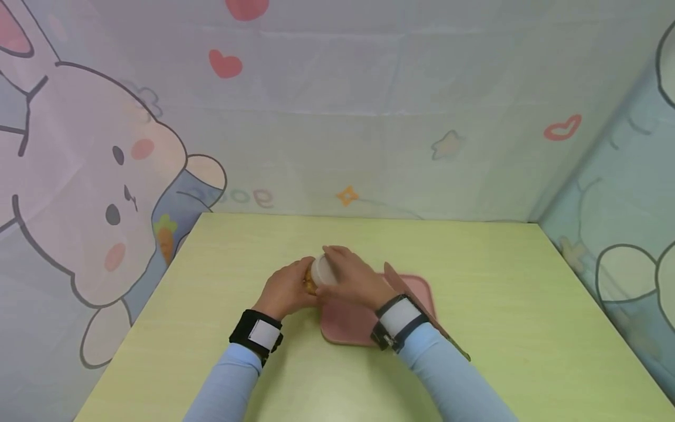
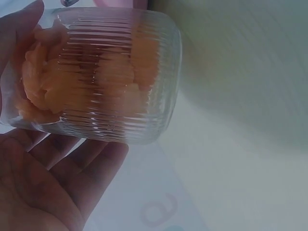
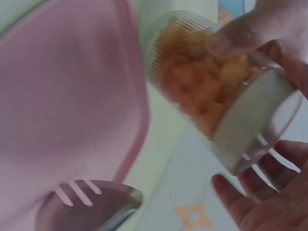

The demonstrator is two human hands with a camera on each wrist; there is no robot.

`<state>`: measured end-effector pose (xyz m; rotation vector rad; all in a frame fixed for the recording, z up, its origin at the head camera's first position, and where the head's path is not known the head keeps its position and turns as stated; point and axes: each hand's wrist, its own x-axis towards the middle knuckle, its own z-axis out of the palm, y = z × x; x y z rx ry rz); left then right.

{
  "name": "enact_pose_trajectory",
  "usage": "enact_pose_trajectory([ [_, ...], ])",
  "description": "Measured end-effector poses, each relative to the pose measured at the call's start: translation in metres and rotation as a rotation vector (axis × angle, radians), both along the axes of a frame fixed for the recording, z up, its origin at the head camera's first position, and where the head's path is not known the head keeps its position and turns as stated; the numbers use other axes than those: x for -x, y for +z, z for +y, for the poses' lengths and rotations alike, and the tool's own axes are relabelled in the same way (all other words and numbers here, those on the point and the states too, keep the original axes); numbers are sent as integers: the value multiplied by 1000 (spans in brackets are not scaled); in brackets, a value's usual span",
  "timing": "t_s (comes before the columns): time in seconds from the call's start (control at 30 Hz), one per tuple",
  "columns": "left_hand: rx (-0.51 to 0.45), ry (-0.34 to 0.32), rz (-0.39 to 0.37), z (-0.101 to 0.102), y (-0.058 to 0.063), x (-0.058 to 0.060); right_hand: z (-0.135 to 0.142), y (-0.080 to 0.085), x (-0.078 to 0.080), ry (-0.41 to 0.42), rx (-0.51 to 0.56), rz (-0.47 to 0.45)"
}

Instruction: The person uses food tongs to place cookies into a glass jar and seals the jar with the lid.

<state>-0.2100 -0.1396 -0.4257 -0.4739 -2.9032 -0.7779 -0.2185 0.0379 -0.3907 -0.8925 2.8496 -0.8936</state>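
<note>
A clear ribbed jar point(image 2: 96, 82) with orange chunks inside is tilted above the table. My left hand point(image 1: 287, 290) grips its body, thumb on one side and fingers along the other, as the left wrist view shows. At the jar's other end is a whitish lid point(image 3: 255, 120). Around that lid my right hand point(image 1: 353, 278) holds on, thumb below and fingers above in the head view. Below the right hand lies a pink cutting board point(image 1: 345, 322), partly covered by the hand and wrist.
A knife point(image 1: 440, 328) lies slantwise across the board's right side, its handle end out over the pale yellow-green table point(image 1: 527, 322). The right forearm hides part of it. Behind the table hangs a cloth backdrop point(image 1: 343, 117) with a printed rabbit and hearts.
</note>
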Motion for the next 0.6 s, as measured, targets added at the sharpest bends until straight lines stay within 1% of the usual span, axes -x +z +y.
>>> enact_pose_trajectory([
  [0.07, -5, -8, 10, -1, -1, 1, 0, -3, 2, 24, 5, 17],
  [0.13, -6, -10, 8, -2, -1, 3, 0, -5, 2, 11, 24, 16],
  [0.2, -1, -7, 5, -1, -1, 3, -1, -5, 0, -27, 41, -4],
  [0.3, 10, 3, -10, 0, 0, 3, -2, -5, -4, -94, 54, -9],
  [0.4, 15, 7, -19, 1, 0, 1, -5, -6, -6, -167, 50, 34],
  [0.5, 12, 5, -23, 2, 0, 1, -10, -7, -7, -250, 17, 67],
  [0.6, -4, -2, -25, 2, -2, 2, -14, -7, -9, -312, -23, 46],
])
